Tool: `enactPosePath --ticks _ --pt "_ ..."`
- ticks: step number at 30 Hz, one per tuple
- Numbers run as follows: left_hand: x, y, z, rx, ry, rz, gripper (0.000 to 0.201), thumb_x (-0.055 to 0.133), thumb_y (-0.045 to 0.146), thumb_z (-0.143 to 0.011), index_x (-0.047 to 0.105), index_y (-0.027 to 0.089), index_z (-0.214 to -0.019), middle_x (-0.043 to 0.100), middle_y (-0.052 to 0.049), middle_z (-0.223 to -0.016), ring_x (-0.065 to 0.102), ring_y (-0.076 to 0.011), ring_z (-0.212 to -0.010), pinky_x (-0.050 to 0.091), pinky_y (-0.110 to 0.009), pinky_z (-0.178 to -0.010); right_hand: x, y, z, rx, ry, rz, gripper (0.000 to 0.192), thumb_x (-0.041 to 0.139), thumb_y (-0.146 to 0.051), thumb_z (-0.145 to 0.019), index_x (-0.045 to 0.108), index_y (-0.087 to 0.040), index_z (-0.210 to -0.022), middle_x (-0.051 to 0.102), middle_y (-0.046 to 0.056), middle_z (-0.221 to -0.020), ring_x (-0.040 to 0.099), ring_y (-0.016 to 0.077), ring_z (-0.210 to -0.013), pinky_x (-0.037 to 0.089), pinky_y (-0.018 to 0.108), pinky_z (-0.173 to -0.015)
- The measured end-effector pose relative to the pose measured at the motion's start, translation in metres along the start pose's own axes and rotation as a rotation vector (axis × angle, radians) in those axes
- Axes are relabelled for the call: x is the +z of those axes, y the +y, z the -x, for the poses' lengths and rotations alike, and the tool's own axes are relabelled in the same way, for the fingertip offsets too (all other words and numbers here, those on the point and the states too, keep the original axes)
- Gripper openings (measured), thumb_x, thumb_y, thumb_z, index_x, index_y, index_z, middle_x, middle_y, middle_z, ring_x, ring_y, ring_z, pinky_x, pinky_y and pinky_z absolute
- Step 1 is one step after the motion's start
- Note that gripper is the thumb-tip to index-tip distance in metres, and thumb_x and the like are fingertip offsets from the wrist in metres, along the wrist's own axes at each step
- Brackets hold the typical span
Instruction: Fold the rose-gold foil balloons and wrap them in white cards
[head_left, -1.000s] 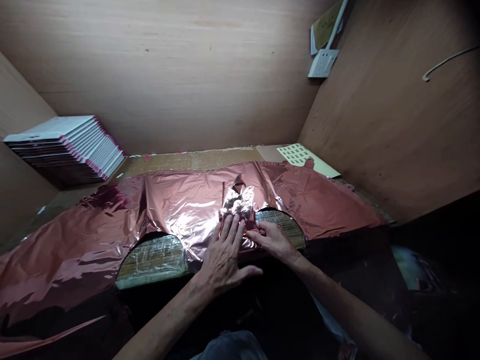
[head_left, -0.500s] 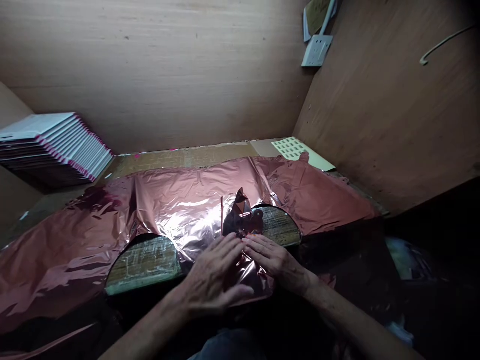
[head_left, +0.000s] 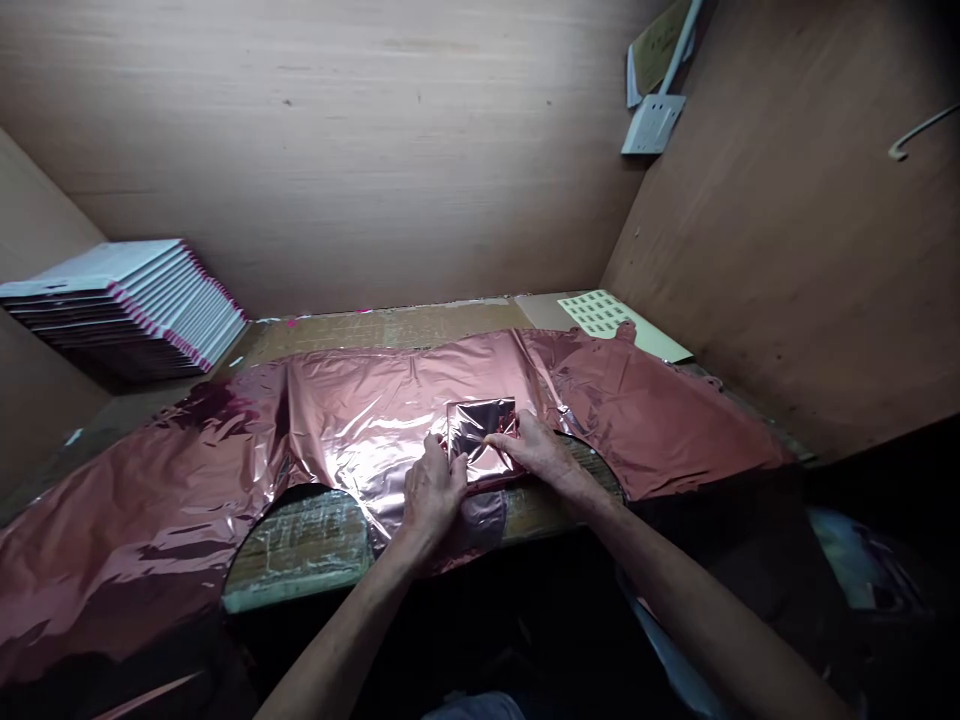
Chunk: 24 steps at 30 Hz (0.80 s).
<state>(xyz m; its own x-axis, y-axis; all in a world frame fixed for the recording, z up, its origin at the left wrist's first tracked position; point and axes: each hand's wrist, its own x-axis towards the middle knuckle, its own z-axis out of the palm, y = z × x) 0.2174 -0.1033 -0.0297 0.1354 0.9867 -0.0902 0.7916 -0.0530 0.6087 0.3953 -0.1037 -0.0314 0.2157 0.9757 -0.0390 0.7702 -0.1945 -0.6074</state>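
Note:
A large sheet of shiny rose-pink foil [head_left: 375, 400] lies spread and wrinkled across the work surface. Near the front edge, a small folded square of the same foil [head_left: 484, 470] lies between my hands. My left hand [head_left: 433, 490] grips its left side, fingers curled around the edge. From the right, my right hand [head_left: 541, 450] holds the square, its thumb pressing on the top face and the fingers at the right edge. A foil flap [head_left: 480, 520] shows below the square.
A fanned stack of white, pink-edged flat packs [head_left: 161, 300] stands at the back left. A pale yellow label sheet [head_left: 630, 325] lies at the back right. Wooden panels [head_left: 420, 180] surround the bench, whose worn board [head_left: 300, 540] shows through cutouts. A socket [head_left: 654, 124] hangs in the corner.
The foil between my hands, crumpled with a raised peak before, is now a flat, neat square. My hands have gone from lying flat on it to gripping its two sides.

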Motion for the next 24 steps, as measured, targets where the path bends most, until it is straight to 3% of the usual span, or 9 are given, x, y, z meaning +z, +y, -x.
enactPosePath --ticks 4,8,11,14,16,18,20,22,24 --pt "0.008 -0.014 0.006 0.065 0.056 0.202 0.044 0.051 0.028 -0.09 0.043 0.014 -0.131 0.07 -0.008 -0.093 0.069 -0.0232 -0.09 0.049 -0.03 -0.077 -0.001 -0.022 0.011 -0.018 0.028 0.309 0.029 0.052 -0.039 -0.099 0.052 -0.014 -0.113 0.07 0.013 -0.096 0.067 0.0258 -0.093 0.045 0.029 -0.074" --pt "0.01 -0.023 0.014 0.083 0.147 0.338 0.049 0.051 0.027 -0.09 0.04 0.015 -0.136 0.07 -0.005 -0.09 0.069 -0.0204 -0.081 0.05 -0.029 -0.072 0.008 -0.033 0.004 -0.044 -0.058 0.565 0.037 0.034 -0.045 -0.104 0.045 -0.014 -0.121 0.07 0.015 -0.098 0.069 0.0251 -0.095 0.047 0.029 -0.075" --pt "0.01 -0.018 0.021 0.113 0.22 0.181 0.049 0.051 0.024 -0.089 0.044 0.013 -0.136 0.07 -0.013 -0.105 0.068 -0.0243 -0.096 0.052 -0.034 -0.081 0.019 -0.036 -0.007 -0.079 -0.098 0.61 0.038 0.034 -0.045 -0.104 0.048 -0.012 -0.116 0.069 0.016 -0.093 0.069 0.0266 -0.094 0.048 0.031 -0.076" --pt "0.016 -0.014 0.027 0.227 0.312 -0.188 0.048 0.048 0.03 -0.092 0.049 0.013 -0.136 0.055 -0.021 -0.137 0.051 -0.0347 -0.128 0.045 -0.049 -0.1 0.02 -0.042 -0.009 -0.13 -0.125 0.649 0.034 0.034 -0.039 -0.104 0.051 -0.012 -0.115 0.068 0.015 -0.095 0.069 0.0257 -0.092 0.049 0.032 -0.077" --pt "0.019 -0.018 0.027 0.349 0.265 -0.366 0.051 0.043 0.038 -0.095 0.048 0.014 -0.14 0.045 -0.019 -0.148 0.036 -0.0376 -0.139 0.034 -0.057 -0.109 0.012 -0.047 -0.008 -0.152 -0.136 0.675 0.033 0.034 -0.037 -0.104 0.054 -0.013 -0.114 0.066 0.016 -0.101 0.068 0.0264 -0.093 0.05 0.034 -0.077" --pt "0.015 -0.029 0.021 0.472 0.134 -0.456 0.054 0.038 0.042 -0.098 0.043 0.016 -0.145 0.039 -0.016 -0.153 0.029 -0.037 -0.143 0.027 -0.06 -0.113 -0.003 -0.05 -0.005 -0.204 -0.082 0.709 0.034 0.041 -0.038 -0.102 0.055 -0.011 -0.117 0.062 0.02 -0.111 0.064 0.0303 -0.102 0.05 0.038 -0.082" --pt "-0.002 -0.043 0.01 0.587 -0.025 -0.501 0.055 0.038 0.044 -0.098 0.039 0.022 -0.148 0.035 -0.011 -0.156 0.025 -0.0362 -0.145 0.026 -0.06 -0.113 -0.018 -0.048 -0.002 -0.438 -0.027 0.723 0.035 0.05 -0.035 -0.099 0.051 -0.011 -0.125 0.055 0.022 -0.125 0.055 0.0319 -0.116 0.045 0.042 -0.094" --pt "-0.027 -0.055 -0.002 0.713 -0.174 -0.53 0.053 0.043 0.041 -0.096 0.038 0.028 -0.148 0.033 -0.007 -0.157 0.023 -0.0348 -0.146 0.028 -0.056 -0.113 -0.024 -0.042 0.006 -0.743 -0.085 0.693 0.035 0.057 -0.029 -0.096 0.05 -0.016 -0.128 0.052 0.017 -0.131 0.051 0.0277 -0.119 0.042 0.038 -0.1" --pt "-0.051 -0.062 -0.008 0.724 -0.201 -0.554 0.051 0.045 0.03 -0.095 0.04 0.029 -0.146 0.035 -0.007 -0.156 0.028 -0.032 -0.144 0.031 -0.051 -0.112 -0.018 -0.036 0.021 -0.803 -0.174 0.655 0.03 0.059 -0.03 -0.096 0.053 -0.018 -0.123 0.057 0.012 -0.122 0.056 0.0239 -0.111 0.046 0.033 -0.093"
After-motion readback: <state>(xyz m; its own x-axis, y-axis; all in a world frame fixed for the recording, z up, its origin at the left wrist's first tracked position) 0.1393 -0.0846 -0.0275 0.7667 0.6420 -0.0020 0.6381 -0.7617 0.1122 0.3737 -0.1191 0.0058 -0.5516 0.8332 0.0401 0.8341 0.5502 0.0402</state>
